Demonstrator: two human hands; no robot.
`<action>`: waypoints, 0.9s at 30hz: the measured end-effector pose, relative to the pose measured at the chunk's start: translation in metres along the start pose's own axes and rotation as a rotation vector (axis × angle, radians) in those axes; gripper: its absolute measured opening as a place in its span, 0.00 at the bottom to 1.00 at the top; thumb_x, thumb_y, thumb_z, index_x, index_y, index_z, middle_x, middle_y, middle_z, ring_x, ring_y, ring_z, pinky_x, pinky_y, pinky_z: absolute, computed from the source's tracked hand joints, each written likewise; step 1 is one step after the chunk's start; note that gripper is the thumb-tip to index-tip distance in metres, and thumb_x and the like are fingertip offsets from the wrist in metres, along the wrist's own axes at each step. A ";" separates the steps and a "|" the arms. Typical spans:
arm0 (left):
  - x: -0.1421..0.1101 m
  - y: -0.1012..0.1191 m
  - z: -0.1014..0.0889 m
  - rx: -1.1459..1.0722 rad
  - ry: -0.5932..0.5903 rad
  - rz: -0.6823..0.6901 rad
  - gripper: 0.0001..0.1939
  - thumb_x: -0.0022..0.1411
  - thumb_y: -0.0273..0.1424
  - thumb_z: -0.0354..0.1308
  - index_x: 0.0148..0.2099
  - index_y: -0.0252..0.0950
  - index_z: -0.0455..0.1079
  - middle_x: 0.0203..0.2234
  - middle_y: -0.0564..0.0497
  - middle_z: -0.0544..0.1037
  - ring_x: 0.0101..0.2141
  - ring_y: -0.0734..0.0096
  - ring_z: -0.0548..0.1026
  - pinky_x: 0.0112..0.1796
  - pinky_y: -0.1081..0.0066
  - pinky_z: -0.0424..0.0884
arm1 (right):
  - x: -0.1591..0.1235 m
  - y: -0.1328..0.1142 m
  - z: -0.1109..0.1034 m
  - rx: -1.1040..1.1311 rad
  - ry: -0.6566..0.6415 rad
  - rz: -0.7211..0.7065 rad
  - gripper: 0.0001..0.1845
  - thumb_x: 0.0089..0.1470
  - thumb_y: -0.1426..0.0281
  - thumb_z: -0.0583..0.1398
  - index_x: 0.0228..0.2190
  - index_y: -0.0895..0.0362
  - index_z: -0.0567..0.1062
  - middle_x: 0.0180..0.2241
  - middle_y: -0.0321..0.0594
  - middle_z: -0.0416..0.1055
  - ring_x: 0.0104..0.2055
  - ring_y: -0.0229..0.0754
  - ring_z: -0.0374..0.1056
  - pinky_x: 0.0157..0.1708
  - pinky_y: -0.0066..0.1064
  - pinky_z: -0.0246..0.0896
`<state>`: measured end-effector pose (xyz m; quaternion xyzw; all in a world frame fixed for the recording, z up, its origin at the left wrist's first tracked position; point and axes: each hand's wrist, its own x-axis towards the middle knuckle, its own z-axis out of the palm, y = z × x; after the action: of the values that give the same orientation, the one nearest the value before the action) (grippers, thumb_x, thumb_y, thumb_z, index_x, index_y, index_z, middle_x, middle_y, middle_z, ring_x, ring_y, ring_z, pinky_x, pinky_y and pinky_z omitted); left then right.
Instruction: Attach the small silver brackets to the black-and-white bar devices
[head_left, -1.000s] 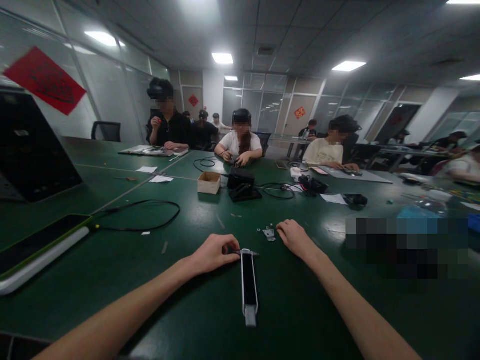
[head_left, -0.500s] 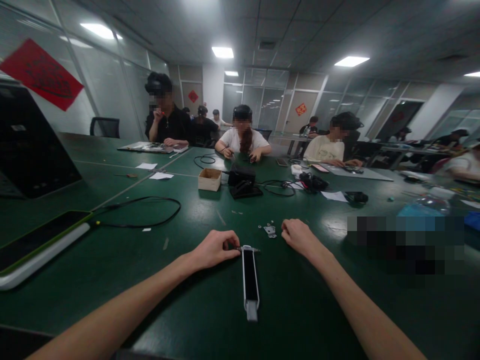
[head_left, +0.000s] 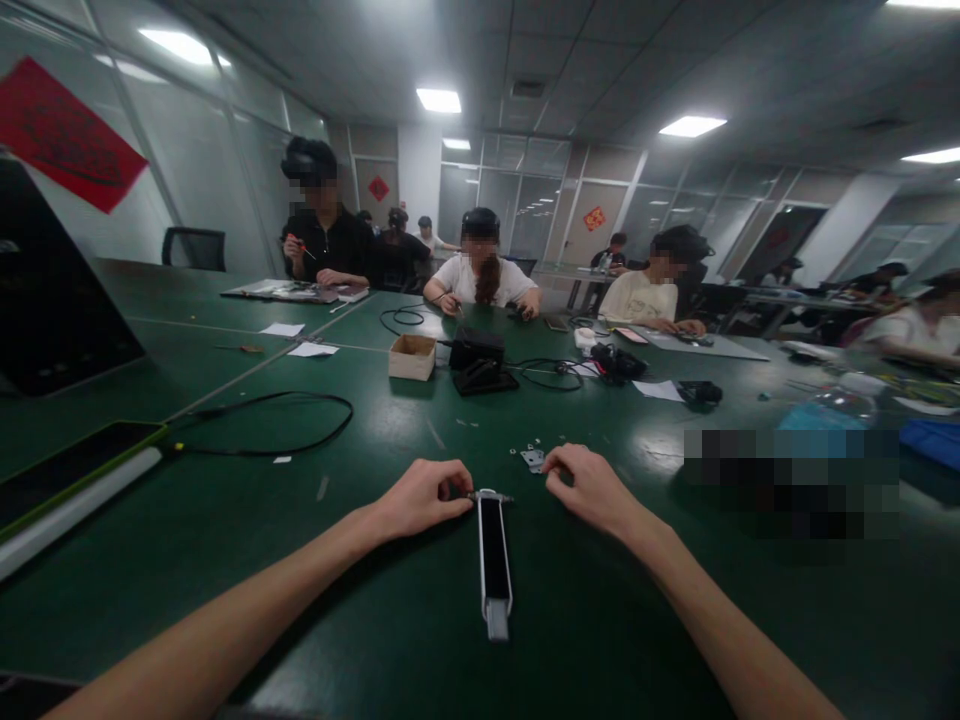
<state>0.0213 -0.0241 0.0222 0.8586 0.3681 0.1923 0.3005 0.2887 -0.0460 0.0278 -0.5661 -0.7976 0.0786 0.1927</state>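
A long narrow device (head_left: 495, 558) with a black face and silver frame lies lengthwise on the green table (head_left: 375, 610) in front of me. My left hand (head_left: 420, 497) is curled, its fingertips pinching a thin metal pin or screw at the device's far end. My right hand (head_left: 592, 487) rests on the table with fingers curled, its fingertips close beside a small silver metal bracket (head_left: 533, 459) and a few tiny screws. I cannot make out anything inside the right hand.
A tablet in a green-edged case (head_left: 71, 485) lies at the left with a black cable loop (head_left: 277, 425). Farther off are a small cardboard box (head_left: 412, 356), a black charger stand (head_left: 480, 365) and papers. Several people sit working across the table. A blurred patch covers the right.
My right hand has drawn back and left a little, closer to the bracket and the device's far end. My left hand keeps its pinch. The camera has tilted slightly.
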 end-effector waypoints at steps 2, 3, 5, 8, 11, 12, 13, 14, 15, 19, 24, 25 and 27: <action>0.000 0.000 0.000 0.009 0.003 0.000 0.08 0.57 0.33 0.59 0.39 0.35 0.71 0.29 0.54 0.75 0.27 0.74 0.72 0.29 0.74 0.67 | -0.003 -0.008 -0.001 0.051 -0.026 -0.035 0.07 0.53 0.73 0.54 0.31 0.59 0.72 0.32 0.40 0.70 0.34 0.39 0.65 0.36 0.33 0.61; 0.000 -0.001 0.001 0.010 0.005 -0.002 0.08 0.57 0.33 0.59 0.39 0.35 0.71 0.29 0.54 0.75 0.27 0.74 0.72 0.29 0.74 0.67 | -0.004 -0.011 0.000 0.074 -0.041 -0.052 0.07 0.53 0.73 0.54 0.32 0.59 0.72 0.32 0.39 0.70 0.34 0.39 0.65 0.35 0.32 0.61; 0.000 -0.001 0.001 0.007 0.008 -0.008 0.08 0.57 0.33 0.58 0.38 0.35 0.71 0.28 0.54 0.75 0.27 0.74 0.72 0.29 0.75 0.67 | -0.006 -0.016 0.001 0.120 -0.062 -0.079 0.07 0.54 0.72 0.54 0.32 0.58 0.73 0.32 0.39 0.70 0.33 0.38 0.65 0.34 0.31 0.61; 0.000 0.000 0.001 -0.002 0.009 -0.015 0.07 0.57 0.32 0.58 0.38 0.35 0.71 0.28 0.54 0.75 0.27 0.74 0.72 0.29 0.75 0.67 | -0.006 -0.022 0.006 0.179 -0.099 -0.092 0.08 0.55 0.72 0.55 0.35 0.58 0.73 0.34 0.40 0.71 0.34 0.38 0.66 0.33 0.30 0.62; 0.000 0.002 0.000 -0.013 -0.005 -0.019 0.07 0.57 0.32 0.58 0.38 0.35 0.71 0.28 0.54 0.76 0.27 0.74 0.72 0.29 0.75 0.67 | -0.007 -0.025 0.008 0.212 -0.157 -0.087 0.09 0.57 0.71 0.55 0.37 0.57 0.74 0.36 0.40 0.71 0.35 0.38 0.66 0.34 0.29 0.62; 0.000 0.003 0.000 -0.013 -0.012 -0.021 0.07 0.57 0.32 0.58 0.38 0.35 0.71 0.28 0.54 0.76 0.27 0.74 0.72 0.29 0.75 0.67 | -0.007 -0.027 0.008 0.216 -0.165 -0.088 0.09 0.57 0.71 0.55 0.37 0.57 0.74 0.36 0.40 0.72 0.35 0.38 0.67 0.34 0.29 0.63; 0.001 0.003 0.000 -0.010 -0.016 -0.025 0.08 0.57 0.32 0.58 0.39 0.35 0.71 0.29 0.54 0.76 0.27 0.74 0.72 0.29 0.75 0.67 | -0.006 -0.028 0.007 0.220 -0.165 -0.091 0.08 0.57 0.71 0.56 0.38 0.57 0.74 0.36 0.39 0.72 0.35 0.38 0.67 0.35 0.29 0.63; 0.001 0.004 0.000 -0.002 -0.017 -0.030 0.08 0.57 0.33 0.57 0.38 0.35 0.71 0.29 0.54 0.76 0.26 0.74 0.72 0.29 0.74 0.66 | -0.006 -0.030 0.006 0.223 -0.161 -0.096 0.08 0.57 0.71 0.56 0.37 0.57 0.75 0.36 0.39 0.72 0.36 0.38 0.68 0.36 0.29 0.63; 0.001 0.004 -0.001 0.009 -0.015 -0.035 0.08 0.57 0.33 0.57 0.38 0.36 0.71 0.28 0.54 0.76 0.26 0.73 0.72 0.29 0.74 0.66 | -0.006 -0.031 0.005 0.227 -0.156 -0.101 0.07 0.57 0.72 0.57 0.37 0.57 0.75 0.36 0.39 0.73 0.37 0.38 0.68 0.37 0.29 0.63; 0.004 0.005 -0.002 0.047 -0.016 -0.049 0.09 0.57 0.35 0.56 0.38 0.36 0.71 0.26 0.55 0.75 0.26 0.72 0.71 0.29 0.73 0.65 | -0.004 -0.033 0.005 0.228 -0.142 -0.110 0.06 0.55 0.72 0.60 0.36 0.58 0.76 0.35 0.40 0.74 0.37 0.38 0.69 0.38 0.28 0.62; 0.004 0.004 -0.002 0.045 -0.020 -0.038 0.09 0.57 0.35 0.55 0.38 0.36 0.71 0.26 0.55 0.74 0.26 0.73 0.71 0.29 0.74 0.64 | -0.003 -0.026 0.011 0.159 -0.130 -0.170 0.09 0.57 0.69 0.58 0.37 0.58 0.77 0.35 0.40 0.75 0.37 0.39 0.69 0.39 0.29 0.62; 0.004 0.003 -0.002 0.046 -0.019 -0.036 0.09 0.57 0.35 0.55 0.38 0.36 0.71 0.26 0.55 0.74 0.26 0.73 0.70 0.29 0.73 0.64 | -0.003 -0.026 0.012 0.143 -0.138 -0.182 0.10 0.58 0.68 0.58 0.38 0.58 0.77 0.36 0.40 0.75 0.38 0.39 0.69 0.40 0.29 0.62; 0.004 0.003 -0.001 0.049 -0.018 -0.035 0.09 0.57 0.35 0.55 0.38 0.36 0.71 0.26 0.55 0.74 0.26 0.73 0.70 0.29 0.73 0.64 | -0.003 -0.025 0.013 0.124 -0.150 -0.197 0.10 0.59 0.68 0.57 0.38 0.57 0.77 0.36 0.40 0.75 0.39 0.39 0.69 0.40 0.30 0.62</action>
<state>0.0244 -0.0224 0.0256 0.8608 0.3851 0.1703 0.2860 0.2625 -0.0566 0.0244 -0.4644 -0.8552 0.1508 0.1740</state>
